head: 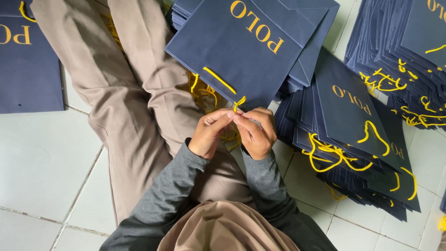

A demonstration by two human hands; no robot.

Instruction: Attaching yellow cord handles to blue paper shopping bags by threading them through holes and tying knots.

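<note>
Floor of pale square tiles (42,158), person seated on it, legs in tan trousers (134,93) stretched out. Stacks of flat dark navy paper bags with gold lettering all round: one heap (353,135) fanned out to the person's right, another (409,42) beyond it, a single bag (28,69) well apart on the left. Loose yellow cords (204,93) lie tangled under the working bag.

Working piece: one flat navy paper bag (241,51) resting across the lap, near edge just above the hands. Judged light, stiff enough to hold flat, creases easily; best steadied by that edge near the holes.

Thin yellow cord handle (220,81) runs across the bag face; its free end (239,103) stands up at the edge. Soft, limp, probably a bit slick; needs a pinch close to the tip.

Left hand (209,135) and right hand (255,132) meet fingertip to fingertip, both closed in a pinch on the cord end; other fingers curled.
</note>
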